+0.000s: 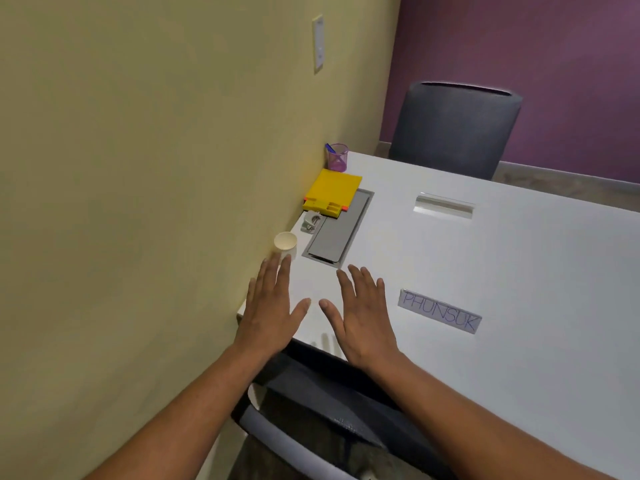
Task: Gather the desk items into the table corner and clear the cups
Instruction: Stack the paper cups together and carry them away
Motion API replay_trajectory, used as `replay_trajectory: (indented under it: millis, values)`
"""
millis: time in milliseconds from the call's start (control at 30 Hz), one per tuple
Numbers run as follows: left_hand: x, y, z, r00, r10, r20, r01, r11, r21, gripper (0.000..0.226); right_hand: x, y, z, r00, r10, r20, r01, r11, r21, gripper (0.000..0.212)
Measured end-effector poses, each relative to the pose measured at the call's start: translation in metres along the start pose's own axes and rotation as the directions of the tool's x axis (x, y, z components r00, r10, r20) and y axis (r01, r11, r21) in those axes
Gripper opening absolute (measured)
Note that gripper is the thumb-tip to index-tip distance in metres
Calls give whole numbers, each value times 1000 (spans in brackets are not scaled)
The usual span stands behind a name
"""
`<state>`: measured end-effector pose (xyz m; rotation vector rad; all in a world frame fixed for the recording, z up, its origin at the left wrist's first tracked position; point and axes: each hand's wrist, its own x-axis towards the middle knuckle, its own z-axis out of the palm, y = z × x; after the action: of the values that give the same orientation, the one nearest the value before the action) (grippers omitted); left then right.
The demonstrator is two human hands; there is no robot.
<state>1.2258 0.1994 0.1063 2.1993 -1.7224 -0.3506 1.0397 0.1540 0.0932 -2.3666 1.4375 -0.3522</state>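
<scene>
Paper cup (286, 244) upright near the counter (485, 289) edge by the wall, seemingly empty. Left hand (273, 306) just short of it, fingers (284, 271) straight and apart, holding nothing; right hand (363, 317) likewise spread. Best gripped round the sides, lifted straight up. Farther back, purple mesh pen holder (337, 156) with one blue pen (329, 148), beside yellow folder (331, 192).

Both hands are held flat, fingers straight, over the near edge of the table (519, 271): the left hand (273, 306) just short of the paper cup (286, 244) by the wall edge, the right hand (363, 317) beside the name card (440, 310). A yellow folder (333, 192) and purple pen holder (337, 157) are seen toward the far wall-side corner.
</scene>
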Motion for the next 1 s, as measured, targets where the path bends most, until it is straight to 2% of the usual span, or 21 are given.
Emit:
replay_trajectory:
  millis: [133,267,433,600,733,867,933,1000]
  values:
    - [41,-26,14,987,-97,126,115,983,-141,96,19,11,21,998,52,32,-53,998,36,80]
    - [100,-66,41,972,-171,159,207,946,-249,97,29,26,45,989,137,55,-139,989,50,80]
    - [165,-101,91,913,-381,145,400,771,-495,100,36,28,63,965,248,83,-251,967,33,78]
    - [201,-120,137,886,-439,148,444,715,-539,123,56,22,78,954,277,113,-289,950,118,76]
    - [231,-134,164,855,-499,142,474,640,-604,132,70,20,89,954,277,116,-291,950,117,68]
    - [255,-152,184,855,-503,127,449,593,-669,121,78,23,101,951,280,132,-295,949,108,66]
    - [260,-158,186,855,-508,107,424,564,-709,99,82,26,106,946,291,141,-308,944,117,66]
    - [253,-145,172,859,-503,92,416,582,-699,77,85,26,109,941,306,143,-327,932,154,67]
